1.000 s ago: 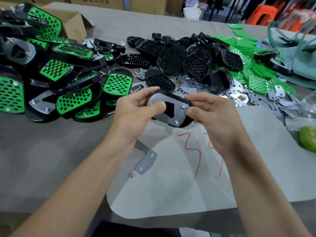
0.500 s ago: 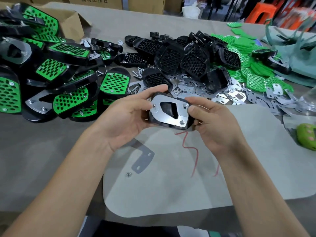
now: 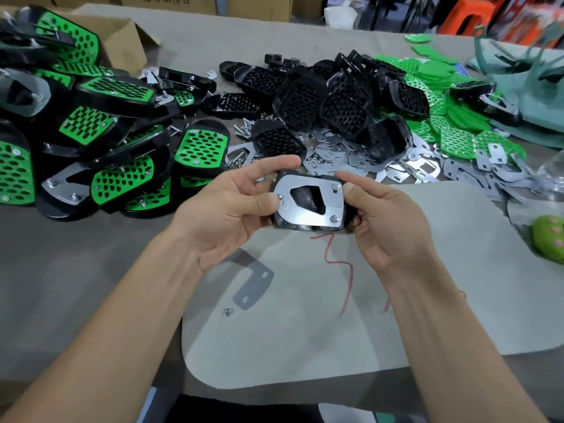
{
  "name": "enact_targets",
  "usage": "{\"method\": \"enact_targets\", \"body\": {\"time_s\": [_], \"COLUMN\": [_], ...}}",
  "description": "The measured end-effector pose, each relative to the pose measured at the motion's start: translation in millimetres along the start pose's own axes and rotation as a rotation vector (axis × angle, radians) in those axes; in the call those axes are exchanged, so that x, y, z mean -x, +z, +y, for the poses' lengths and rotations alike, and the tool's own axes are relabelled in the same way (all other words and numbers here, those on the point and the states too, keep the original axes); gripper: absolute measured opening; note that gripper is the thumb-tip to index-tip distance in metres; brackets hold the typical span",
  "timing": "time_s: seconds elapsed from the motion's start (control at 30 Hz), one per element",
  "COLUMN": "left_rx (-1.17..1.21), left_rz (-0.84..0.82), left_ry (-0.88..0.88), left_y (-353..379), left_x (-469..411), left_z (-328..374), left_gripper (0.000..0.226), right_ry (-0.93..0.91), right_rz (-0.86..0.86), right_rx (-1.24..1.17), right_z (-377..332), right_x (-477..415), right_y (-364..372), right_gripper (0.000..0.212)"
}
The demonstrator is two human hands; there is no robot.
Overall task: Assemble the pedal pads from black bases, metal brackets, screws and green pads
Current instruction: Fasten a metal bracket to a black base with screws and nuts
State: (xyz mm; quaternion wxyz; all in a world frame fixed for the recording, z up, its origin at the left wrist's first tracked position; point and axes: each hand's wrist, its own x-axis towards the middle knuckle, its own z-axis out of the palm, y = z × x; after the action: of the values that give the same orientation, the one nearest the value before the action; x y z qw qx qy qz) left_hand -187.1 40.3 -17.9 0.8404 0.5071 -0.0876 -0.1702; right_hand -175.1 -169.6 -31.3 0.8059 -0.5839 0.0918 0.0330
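Both hands hold one black base above the table, its underside up, with a shiny metal bracket lying on it and three screws standing out of the bracket. My left hand grips the left end, thumb by the left screw. My right hand grips the right end, thumb near the upper right screw. Behind lie a heap of bare black bases, loose metal brackets, small screws and green pads. Finished green-and-black pedal pads are piled at the left.
A light grey mat with red marks lies under my hands, with a small angled bracket and a nut on it. A cardboard box stands at the far left. A green object sits at the right edge.
The base has tipped so the bracket faces me more squarely, and my thumbs have shifted along its ends. Both hands keep hold of it.
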Motion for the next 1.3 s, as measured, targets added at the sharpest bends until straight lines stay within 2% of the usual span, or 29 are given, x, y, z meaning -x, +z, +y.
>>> {"method": "enact_targets", "body": {"time_s": [0.23,0.43,0.6,0.8,0.97,1.1,1.23,1.3], "left_rx": [0.078,0.118,0.115,0.083,0.015,-0.214,-0.218,-0.217], "left_rz": [-0.076,-0.161,-0.22,-0.262,-0.216,-0.017,-0.11,-0.041], "left_ry": [-0.082,-0.074,-0.051,-0.085,-0.005,0.023,-0.028,-0.01], "left_y": [-5.1,-6.4,-3.0,-0.4,-2.9,-0.9,-3.8,0.3], "left_x": [-0.8,0.4,2.6,2.7,2.5,-1.6,0.3,0.3], "left_z": [2.8,2.4,1.9,0.3,-2.4,-9.5,-2.5,-1.4], "left_gripper": [0.044,0.047,0.057,0.09,0.094,0.096,0.092,0.08], "right_ry": [-0.016,0.008,0.023,0.024,0.011,-0.075,-0.134,-0.178], "right_rz": [-0.014,-0.046,-0.046,-0.1,-0.08,-0.016,-0.008,-0.026], "right_rx": [-0.071,-0.107,-0.12,-0.123,-0.093,-0.029,0.004,0.043], "right_z": [0.9,0.9,0.8,1.2,2.9,5.8,5.1,4.9], "right_x": [4.5,5.3,6.6,9.2,7.4,7.0,8.1,11.4], "right_y": [-0.2,-1.5,-2.1,-2.9,-1.6,4.6,5.1,6.2], "right_gripper": [0.021,0.019,0.023,0.02,0.016,0.019,0.015,0.018]}}
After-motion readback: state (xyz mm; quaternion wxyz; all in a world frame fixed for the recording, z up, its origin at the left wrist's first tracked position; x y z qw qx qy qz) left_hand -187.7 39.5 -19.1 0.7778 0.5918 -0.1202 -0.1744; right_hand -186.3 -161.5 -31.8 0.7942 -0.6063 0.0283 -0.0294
